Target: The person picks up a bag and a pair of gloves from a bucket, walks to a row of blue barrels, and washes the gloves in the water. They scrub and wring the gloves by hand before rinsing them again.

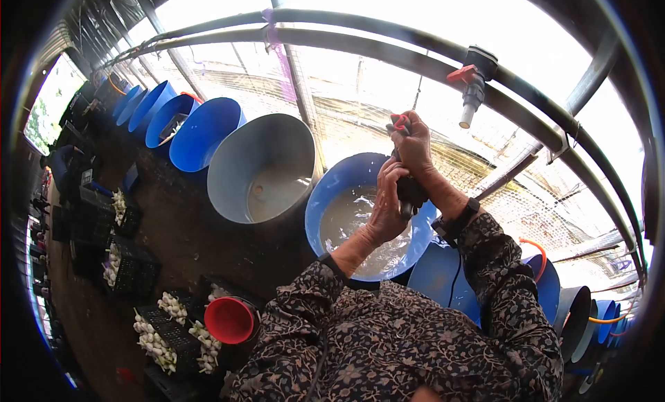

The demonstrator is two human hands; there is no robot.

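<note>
My right hand (418, 149) is raised and closed around a small red-handled valve (400, 122) at the top of a dark hose. Just below it, my left hand (385, 207) grips the dark hose end (411, 193). Both hands are over a blue barrel (325, 187) that holds murky water. My forearms wear dark flower-patterned sleeves, and a dark band is on my right wrist.
A grey barrel (232, 153) with some water stands left of the blue one, and several blue barrels (201, 132) line up beyond it. Overhead runs a pipe with a red-handled tap (473, 80). Black crates of white bulbs (156, 340) and a red bucket (231, 319) sit on the ground.
</note>
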